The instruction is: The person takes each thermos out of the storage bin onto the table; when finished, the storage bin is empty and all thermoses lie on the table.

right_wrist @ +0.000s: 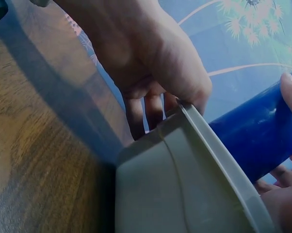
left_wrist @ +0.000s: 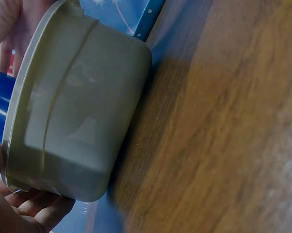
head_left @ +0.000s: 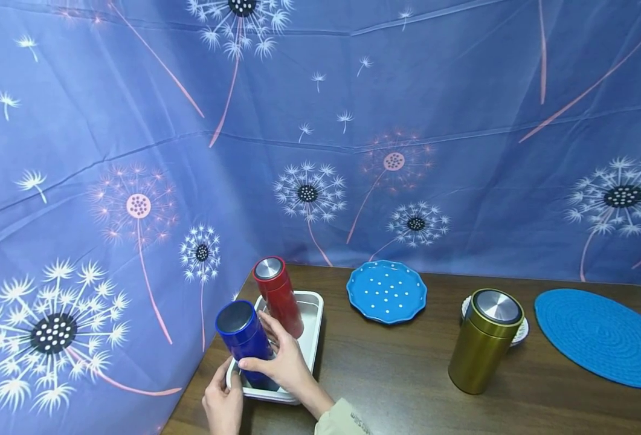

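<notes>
My right hand (head_left: 287,362) grips a blue thermos flask (head_left: 238,329) with a dark lid, thumb on the near side and fingers behind. The flask stands, slightly tilted in view, inside a white rectangular tray (head_left: 313,314). At the tray's near left corner, my left hand (head_left: 223,402) holds the rim, thumb over the edge; in the left wrist view its fingers (left_wrist: 44,208) lie against the outer wall. A red thermos flask (head_left: 282,296) with a silver lid top stands at the tray's far end. The blue flask's base is partly hidden by the right hand.
A blue scalloped plate (head_left: 386,292) with white dots lies right of the tray. Farther right, a gold thermos flask (head_left: 478,356) stands in front of a small white dish (head_left: 520,333), beside a round blue woven mat (head_left: 603,338). A dandelion-print cloth (head_left: 320,90) hangs behind and left.
</notes>
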`<state>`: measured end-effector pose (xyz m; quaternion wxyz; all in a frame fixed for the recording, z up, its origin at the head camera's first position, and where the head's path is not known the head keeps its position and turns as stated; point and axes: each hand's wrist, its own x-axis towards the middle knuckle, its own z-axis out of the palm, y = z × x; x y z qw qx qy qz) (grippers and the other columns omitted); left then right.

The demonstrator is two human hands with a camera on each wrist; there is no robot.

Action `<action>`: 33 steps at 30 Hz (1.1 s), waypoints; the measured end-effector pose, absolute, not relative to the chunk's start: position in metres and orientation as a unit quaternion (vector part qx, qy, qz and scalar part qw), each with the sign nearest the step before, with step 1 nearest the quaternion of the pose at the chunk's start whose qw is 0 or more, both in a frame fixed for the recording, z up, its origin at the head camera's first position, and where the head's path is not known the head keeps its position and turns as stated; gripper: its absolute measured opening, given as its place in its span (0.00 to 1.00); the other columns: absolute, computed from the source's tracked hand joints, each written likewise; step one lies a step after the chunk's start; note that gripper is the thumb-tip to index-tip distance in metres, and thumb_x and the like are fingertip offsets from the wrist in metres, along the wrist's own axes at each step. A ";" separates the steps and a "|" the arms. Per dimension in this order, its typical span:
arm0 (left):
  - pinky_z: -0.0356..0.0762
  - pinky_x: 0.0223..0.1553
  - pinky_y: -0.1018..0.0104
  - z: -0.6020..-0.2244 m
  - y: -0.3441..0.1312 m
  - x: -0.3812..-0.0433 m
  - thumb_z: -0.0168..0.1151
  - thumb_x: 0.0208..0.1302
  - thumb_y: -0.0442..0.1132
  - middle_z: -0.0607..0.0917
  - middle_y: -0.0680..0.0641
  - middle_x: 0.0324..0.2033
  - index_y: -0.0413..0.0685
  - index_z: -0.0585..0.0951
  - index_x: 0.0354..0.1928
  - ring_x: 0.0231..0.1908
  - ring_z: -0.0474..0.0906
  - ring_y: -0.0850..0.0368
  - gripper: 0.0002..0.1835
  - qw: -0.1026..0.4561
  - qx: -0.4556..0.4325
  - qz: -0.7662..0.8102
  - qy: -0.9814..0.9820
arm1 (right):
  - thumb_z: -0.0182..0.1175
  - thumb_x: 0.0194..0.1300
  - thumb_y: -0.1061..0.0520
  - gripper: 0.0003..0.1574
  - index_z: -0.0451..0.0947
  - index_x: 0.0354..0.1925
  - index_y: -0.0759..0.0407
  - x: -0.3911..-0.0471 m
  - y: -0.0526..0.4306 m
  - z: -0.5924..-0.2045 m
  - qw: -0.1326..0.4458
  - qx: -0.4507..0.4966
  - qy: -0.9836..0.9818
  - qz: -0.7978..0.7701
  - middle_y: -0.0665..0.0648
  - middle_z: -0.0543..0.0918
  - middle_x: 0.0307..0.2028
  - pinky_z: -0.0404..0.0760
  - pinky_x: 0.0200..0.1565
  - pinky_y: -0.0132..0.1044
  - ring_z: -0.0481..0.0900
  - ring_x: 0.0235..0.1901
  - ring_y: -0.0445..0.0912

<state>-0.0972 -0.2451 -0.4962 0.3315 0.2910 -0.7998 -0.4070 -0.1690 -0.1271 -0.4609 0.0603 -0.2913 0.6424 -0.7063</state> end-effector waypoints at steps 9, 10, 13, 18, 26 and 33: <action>0.65 0.33 0.84 -0.498 -0.243 -0.097 0.58 0.60 0.31 0.87 0.35 0.39 0.44 0.85 0.49 0.43 0.83 0.43 0.16 0.331 0.297 -0.408 -0.797 | 0.75 0.52 0.50 0.45 0.69 0.67 0.50 -0.167 -0.127 -0.461 0.063 -0.282 0.656 -0.698 0.54 0.80 0.58 0.73 0.59 0.42 0.76 0.58 0.46; 0.65 0.33 0.84 -0.498 -0.242 -0.098 0.58 0.60 0.31 0.87 0.35 0.39 0.44 0.85 0.49 0.44 0.82 0.43 0.16 0.330 0.298 -0.408 -0.797 | 0.75 0.52 0.50 0.45 0.69 0.67 0.51 -0.167 -0.127 -0.461 0.059 -0.282 0.656 -0.697 0.54 0.80 0.58 0.73 0.59 0.42 0.76 0.58 0.46; 0.68 0.35 0.77 -0.497 -0.242 -0.099 0.57 0.60 0.31 0.87 0.36 0.38 0.44 0.85 0.49 0.45 0.83 0.41 0.16 0.327 0.298 -0.406 -0.800 | 0.75 0.52 0.51 0.45 0.70 0.66 0.52 -0.167 -0.127 -0.461 0.049 -0.280 0.656 -0.699 0.54 0.81 0.58 0.74 0.58 0.41 0.77 0.58 0.46; 0.70 0.35 0.68 -0.497 -0.242 -0.098 0.57 0.60 0.31 0.88 0.38 0.36 0.46 0.85 0.50 0.40 0.83 0.48 0.17 0.326 0.297 -0.403 -0.802 | 0.75 0.51 0.52 0.44 0.72 0.65 0.53 -0.167 -0.127 -0.463 0.028 -0.270 0.644 -0.715 0.56 0.82 0.56 0.75 0.55 0.36 0.78 0.55 0.45; 0.67 0.29 0.81 -0.499 -0.244 -0.095 0.56 0.61 0.30 0.88 0.36 0.35 0.42 0.84 0.51 0.27 0.76 0.75 0.17 0.325 0.283 -0.427 -0.795 | 0.76 0.49 0.58 0.44 0.71 0.64 0.60 -0.164 -0.121 -0.463 0.015 -0.240 0.612 -0.753 0.60 0.83 0.53 0.78 0.50 0.36 0.80 0.51 0.45; 0.67 0.28 0.81 -0.496 -0.244 -0.095 0.56 0.61 0.31 0.87 0.35 0.37 0.42 0.84 0.52 0.27 0.76 0.76 0.17 0.328 0.288 -0.429 -0.791 | 0.75 0.49 0.61 0.41 0.72 0.62 0.66 -0.163 -0.105 -0.451 0.018 -0.212 0.560 -0.800 0.65 0.84 0.50 0.80 0.46 0.39 0.82 0.46 0.43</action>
